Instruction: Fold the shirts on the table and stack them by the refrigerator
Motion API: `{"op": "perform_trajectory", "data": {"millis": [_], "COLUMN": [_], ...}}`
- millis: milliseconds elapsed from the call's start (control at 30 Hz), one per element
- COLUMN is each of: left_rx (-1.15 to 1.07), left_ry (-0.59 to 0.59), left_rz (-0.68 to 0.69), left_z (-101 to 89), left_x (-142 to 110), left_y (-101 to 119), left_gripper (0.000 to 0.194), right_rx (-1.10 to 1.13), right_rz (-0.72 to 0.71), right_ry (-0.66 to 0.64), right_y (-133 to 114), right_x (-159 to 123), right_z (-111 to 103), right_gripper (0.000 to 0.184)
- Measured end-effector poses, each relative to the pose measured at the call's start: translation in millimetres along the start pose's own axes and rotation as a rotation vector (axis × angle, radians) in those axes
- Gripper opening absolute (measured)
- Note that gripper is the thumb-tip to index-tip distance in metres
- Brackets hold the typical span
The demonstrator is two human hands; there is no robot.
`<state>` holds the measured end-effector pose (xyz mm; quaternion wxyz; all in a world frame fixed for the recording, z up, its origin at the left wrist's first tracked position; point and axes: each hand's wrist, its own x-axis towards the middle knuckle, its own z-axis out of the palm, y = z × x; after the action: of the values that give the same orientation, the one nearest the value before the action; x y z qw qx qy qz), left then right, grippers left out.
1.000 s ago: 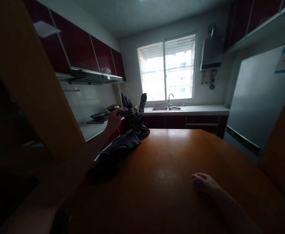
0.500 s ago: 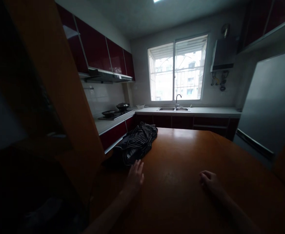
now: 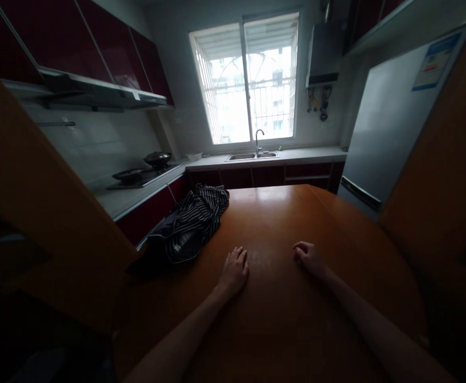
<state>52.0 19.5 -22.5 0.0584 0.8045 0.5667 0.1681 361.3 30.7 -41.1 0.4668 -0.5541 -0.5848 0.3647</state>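
My left hand (image 3: pixel 234 270) lies flat on the wooden table (image 3: pixel 265 223), palm down, its fingers stretched out and holding nothing. To its upper left, apart from it, is a heap of dark clothes: a crumpled black-and-white striped garment (image 3: pixel 201 213) on top of a black garment (image 3: pixel 157 250) with light piping. My right hand (image 3: pixel 309 258) rests on the table a short way to the right, fingers curled in a loose fist. No object shows in it.
A stove (image 3: pixel 147 175) with a wok (image 3: pixel 157 158) and a pan (image 3: pixel 128 175) stands on the left counter. Beyond the table are a sink (image 3: pixel 243 157) with a faucet (image 3: pixel 258 139) and a window. A refrigerator (image 3: pixel 388 122) stands at the right, and a wooden panel (image 3: pixel 53 175) at the left.
My left hand has let go of the striped garment, which dropped onto the dark one, and has come back to the table. My right hand stays curled there. The view has shifted.
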Motion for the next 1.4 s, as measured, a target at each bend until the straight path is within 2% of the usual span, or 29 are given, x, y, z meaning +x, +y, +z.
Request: {"op": "perform_trajectory", "data": {"millis": [267,767,1400], "left_rx": [0.01,-0.068,-0.29], "left_ry": [-0.037,-0.038,-0.092], "left_rz": [0.035,0.136,0.203], "left_z": [-4.7,-6.2,-22.8], "left_x": [-0.4,1.5,-11.1], "left_y": [0.0,-21.0,-27.2], "left_gripper": [0.047,0.045,0.038], "right_rx": [0.069,0.077,-0.005], "right_rz": [0.034,0.067,0.041], "right_ry": [-0.012,-0.062,-0.11], "right_y": [-1.4,-13.9,-9.7], "right_x": [-1.9,-4.4,-2.6], "right_z": [-3.3,-6.4,-7.0], "right_gripper": [0.025,0.02,0.025]}}
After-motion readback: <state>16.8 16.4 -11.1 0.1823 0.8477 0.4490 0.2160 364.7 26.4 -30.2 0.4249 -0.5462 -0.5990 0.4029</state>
